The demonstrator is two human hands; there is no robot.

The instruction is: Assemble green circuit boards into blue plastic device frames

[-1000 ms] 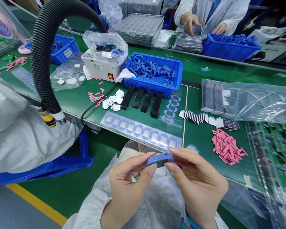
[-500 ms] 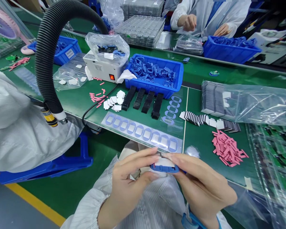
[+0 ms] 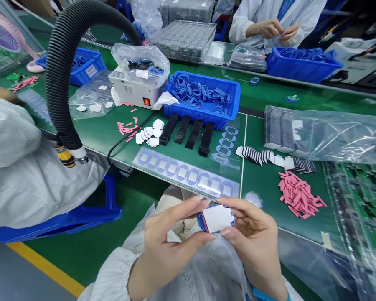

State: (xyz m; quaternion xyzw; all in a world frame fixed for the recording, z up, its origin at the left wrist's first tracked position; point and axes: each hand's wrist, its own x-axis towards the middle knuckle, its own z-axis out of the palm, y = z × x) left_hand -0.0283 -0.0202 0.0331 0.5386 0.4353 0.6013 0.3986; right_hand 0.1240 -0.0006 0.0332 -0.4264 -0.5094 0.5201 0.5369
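Between my two hands, just in front of the bench edge, is a small blue plastic housing [image 3: 201, 223] with a white rectangular pad [image 3: 217, 218] lying in it and a thin pink strip along the pad's left side. My left hand [image 3: 172, 238] pinches its left end between thumb and fingers. The thumb and fingertips of my right hand [image 3: 253, 234] grip the right end. Beyond them on the bench lies a clear sheet of oval blue-edged films [image 3: 183, 172]. A heap of pink strips [image 3: 299, 196] is to the right, near a row of white-and-dark pads [image 3: 257, 155].
A blue bin [image 3: 203, 96] of blue housings stands behind several black strips [image 3: 183, 129]. A black flexible hose [image 3: 59, 75] arches at left beside a white box [image 3: 138, 90] with a lit red switch. Co-workers sit at left and across the line. Clear trays [image 3: 357, 200] stand at right.
My hands have tilted the blue housing so the white pad's face now shows. My right hand has turned and drawn inward. Across the line, the co-worker's hands have come together.
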